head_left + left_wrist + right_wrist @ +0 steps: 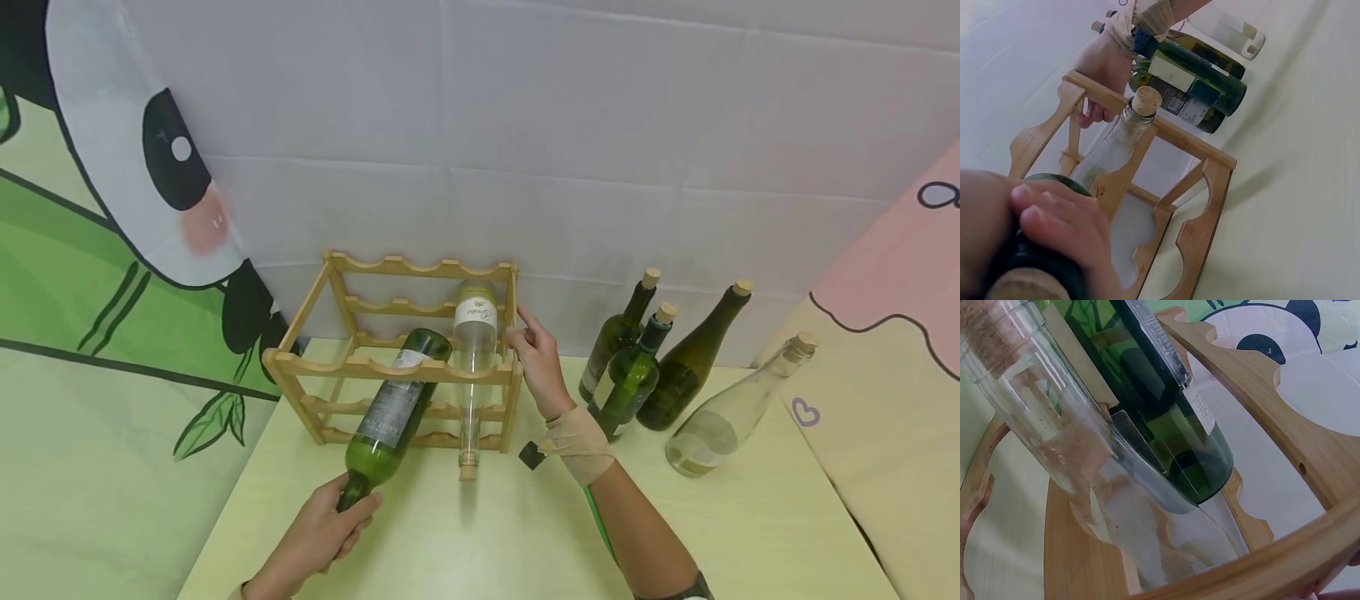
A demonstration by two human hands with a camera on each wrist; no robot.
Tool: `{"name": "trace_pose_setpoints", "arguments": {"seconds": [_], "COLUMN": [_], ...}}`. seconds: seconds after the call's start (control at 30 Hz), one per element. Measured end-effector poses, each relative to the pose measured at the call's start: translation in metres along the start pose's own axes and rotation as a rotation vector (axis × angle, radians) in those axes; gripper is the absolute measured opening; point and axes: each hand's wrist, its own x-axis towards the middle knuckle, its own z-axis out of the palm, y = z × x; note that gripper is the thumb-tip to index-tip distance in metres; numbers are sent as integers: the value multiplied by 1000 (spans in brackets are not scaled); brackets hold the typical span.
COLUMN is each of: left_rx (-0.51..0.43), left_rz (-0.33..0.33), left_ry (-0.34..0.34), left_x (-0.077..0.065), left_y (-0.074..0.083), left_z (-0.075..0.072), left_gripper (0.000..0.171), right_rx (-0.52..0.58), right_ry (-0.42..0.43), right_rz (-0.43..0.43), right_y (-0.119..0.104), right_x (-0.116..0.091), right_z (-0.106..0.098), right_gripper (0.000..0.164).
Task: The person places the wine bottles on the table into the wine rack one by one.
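My left hand (322, 529) grips a green wine bottle (386, 425) by its neck, cork end toward me. The bottle's base reaches over the front top rail of a wooden wine rack (311, 367), slanting to the upper right. Beside it, a clear corked bottle (476, 312) lies in the rack's rightmost top slot, neck toward me. In the right wrist view, the green bottle (1166, 406) overlaps the clear bottle (1054, 437). My right hand (543, 371) holds the rack's right side, its fingers curled under the side rail in the left wrist view.
Several corked bottles stand right of the rack: a dark one (615, 342), a labelled green one (628, 383), a taller dark green one (686, 367) and a clear one (708, 437). A small black box (532, 455) hangs by my right wrist. Behind the pale table (525, 533) hangs a printed cloth (570, 208).
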Motion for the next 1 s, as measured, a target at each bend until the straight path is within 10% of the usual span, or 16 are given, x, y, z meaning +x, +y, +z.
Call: {"name": "trace_pose_setpoints", "arguments": {"seconds": [0.5, 1.0], "left_rx": [-25, -99], "left_rz": [12, 38], "left_ry": [190, 228], "left_x": [13, 31], "left_y": [12, 19], "left_z": [25, 41], "left_gripper": [28, 25], "right_rx": [4, 2], "right_ry": [5, 10], "right_rz": [7, -1], "right_y": [0, 1], "right_x": [0, 0], "right_z": [0, 0], "right_gripper": [58, 58]}}
